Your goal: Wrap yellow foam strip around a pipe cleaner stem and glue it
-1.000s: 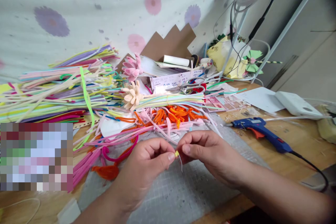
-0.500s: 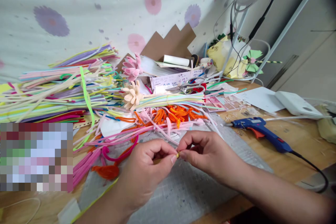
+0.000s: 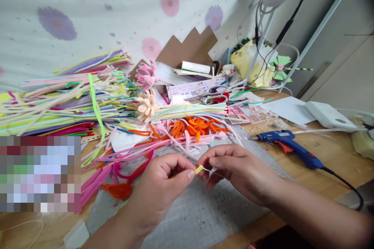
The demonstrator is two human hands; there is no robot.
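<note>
Pinching yellow pipe-cleaner end betw. thumb + forefinger of L hand, above grey cutting mat, w/ R hand curled near thin pale strand (can't tell if gripping); best to hold steady, handle strand gently.

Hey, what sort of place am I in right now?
Probably a craft workspace: there are bundles of fuzzy colored stems, a blue glue gun and a gray mat.

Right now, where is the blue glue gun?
In the head view, the blue glue gun lies toward the right on the wooden table, to the right of the right hand and nearer the camera than the white box.
</note>
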